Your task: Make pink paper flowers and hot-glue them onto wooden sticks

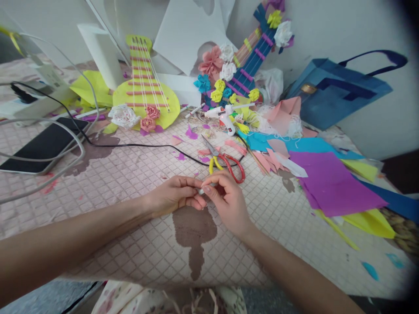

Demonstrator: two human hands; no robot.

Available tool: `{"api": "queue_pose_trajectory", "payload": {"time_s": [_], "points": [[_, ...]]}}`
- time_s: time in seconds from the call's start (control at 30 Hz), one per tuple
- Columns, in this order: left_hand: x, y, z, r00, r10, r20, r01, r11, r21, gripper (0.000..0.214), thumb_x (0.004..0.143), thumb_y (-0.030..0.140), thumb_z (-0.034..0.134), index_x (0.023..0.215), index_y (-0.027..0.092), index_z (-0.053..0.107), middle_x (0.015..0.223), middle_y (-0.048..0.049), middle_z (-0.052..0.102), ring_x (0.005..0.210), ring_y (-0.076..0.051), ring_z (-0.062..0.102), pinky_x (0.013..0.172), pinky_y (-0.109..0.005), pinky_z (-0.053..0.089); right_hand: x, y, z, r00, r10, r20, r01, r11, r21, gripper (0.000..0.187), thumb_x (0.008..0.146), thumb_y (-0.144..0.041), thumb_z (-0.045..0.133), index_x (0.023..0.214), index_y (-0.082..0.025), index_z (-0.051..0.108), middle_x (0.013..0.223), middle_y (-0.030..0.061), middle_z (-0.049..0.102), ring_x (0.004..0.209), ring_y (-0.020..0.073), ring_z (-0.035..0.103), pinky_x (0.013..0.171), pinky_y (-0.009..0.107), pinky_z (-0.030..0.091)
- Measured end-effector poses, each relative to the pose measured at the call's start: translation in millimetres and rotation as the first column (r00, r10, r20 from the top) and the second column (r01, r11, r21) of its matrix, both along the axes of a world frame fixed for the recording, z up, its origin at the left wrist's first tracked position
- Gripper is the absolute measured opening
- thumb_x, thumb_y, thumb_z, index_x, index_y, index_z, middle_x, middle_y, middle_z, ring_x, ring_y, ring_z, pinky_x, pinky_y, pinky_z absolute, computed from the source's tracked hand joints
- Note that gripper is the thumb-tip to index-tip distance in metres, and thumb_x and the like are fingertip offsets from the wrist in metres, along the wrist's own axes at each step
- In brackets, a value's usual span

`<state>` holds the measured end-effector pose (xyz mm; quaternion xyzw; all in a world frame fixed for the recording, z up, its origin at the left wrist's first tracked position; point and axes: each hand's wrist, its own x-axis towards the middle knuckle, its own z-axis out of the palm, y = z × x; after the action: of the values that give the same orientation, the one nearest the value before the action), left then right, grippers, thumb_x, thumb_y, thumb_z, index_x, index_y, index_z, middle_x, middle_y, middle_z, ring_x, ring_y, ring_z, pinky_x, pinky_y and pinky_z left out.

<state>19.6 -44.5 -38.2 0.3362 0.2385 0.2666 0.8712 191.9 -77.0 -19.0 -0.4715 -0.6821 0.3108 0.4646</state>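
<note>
In the head view, my left hand [183,194] and my right hand [227,200] meet over the quilted cloth. Between their fingertips is a small whitish piece [200,191], mostly hidden, so its kind cannot be made out. Thumb and fingers of both hands are pinched on it. Just beyond my right hand lie red-handled scissors [236,168] and a yellow-handled tool [214,164]. Farther back is a white glue gun [222,115]. A yellow paper guitar [147,98] with white strings and paper roses leans at the back.
A blue paper guitar [253,65] with flowers stands against the wall, left of a blue bag [337,93]. Purple paper sheets [337,183] and scraps lie right. At left are a tablet-like dark device [42,146], a power strip [39,98] and a black cable [131,145] crossing the table.
</note>
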Motion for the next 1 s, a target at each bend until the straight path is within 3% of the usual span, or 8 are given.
{"api": "queue_pose_trajectory", "payload": {"time_s": [0.13, 0.27, 0.47, 0.77, 1.0], "points": [[0.5, -0.5, 2.3, 1.000, 0.006, 0.002, -0.006, 1.000, -0.008, 0.014, 0.084, 0.009, 0.056, 0.094, 0.008, 0.066, 0.071, -0.0083, 0.073, 0.064, -0.011, 0.069, 0.065, -0.018, 0.054, 0.0, -0.1, 1.9, 1.000, -0.003, -0.008, 0.003, 1.000, 0.005, 0.006, 0.087, -0.022, 0.058, 0.082, -0.021, 0.062, 0.084, 0.0021, 0.057, 0.083, 0.0155, 0.056, 0.073, 0.030, 0.047], [1.4, 1.0, 6.6, 1.000, -0.018, -0.005, 0.018, 1.000, -0.019, 0.015, 0.084, 0.012, 0.060, 0.097, 0.007, 0.067, 0.082, -0.0102, 0.074, 0.073, -0.012, 0.070, 0.072, -0.019, 0.054, 1.2, 1.5, 1.6, 1.000, -0.028, -0.012, 0.029, 0.999, 0.024, 0.008, 0.086, -0.019, 0.058, 0.080, -0.021, 0.061, 0.083, 0.0019, 0.058, 0.084, 0.0157, 0.056, 0.072, 0.029, 0.047], [2.5, 1.4, 6.0, 1.000, -0.008, -0.008, 0.008, 0.999, -0.044, 0.017, 0.082, 0.014, 0.066, 0.097, 0.007, 0.068, 0.083, -0.0088, 0.073, 0.073, -0.010, 0.069, 0.076, -0.018, 0.053, 1.4, 2.9, -2.2, 0.999, -0.038, 0.016, 0.037, 0.999, 0.040, 0.007, 0.087, -0.020, 0.058, 0.081, -0.022, 0.061, 0.084, 0.0019, 0.059, 0.086, 0.0162, 0.057, 0.072, 0.030, 0.048], [2.9, 0.9, 2.9, 1.000, 0.016, 0.010, -0.015, 0.996, -0.085, 0.018, 0.077, 0.013, 0.071, 0.094, 0.007, 0.069, 0.081, -0.0079, 0.074, 0.071, -0.010, 0.070, 0.074, -0.016, 0.055, -0.7, 2.4, -6.0, 0.999, -0.047, 0.023, 0.046, 0.998, 0.030, 0.006, 0.087, -0.021, 0.059, 0.082, -0.023, 0.061, 0.085, 0.0017, 0.058, 0.086, 0.0157, 0.056, 0.072, 0.029, 0.048], [3.2, -0.7, 3.3, 1.000, 0.020, -0.012, -0.020, 0.998, -0.065, 0.015, 0.080, 0.009, 0.064, 0.095, 0.008, 0.067, 0.081, -0.0083, 0.074, 0.071, -0.010, 0.070, 0.072, -0.016, 0.055, 1.3, 2.6, -1.6, 1.000, -0.030, 0.001, 0.030, 1.000, -0.009, 0.007, 0.087, -0.024, 0.058, 0.081, -0.023, 0.062, 0.085, 0.0022, 0.058, 0.084, 0.0160, 0.056, 0.070, 0.030, 0.048]]}}
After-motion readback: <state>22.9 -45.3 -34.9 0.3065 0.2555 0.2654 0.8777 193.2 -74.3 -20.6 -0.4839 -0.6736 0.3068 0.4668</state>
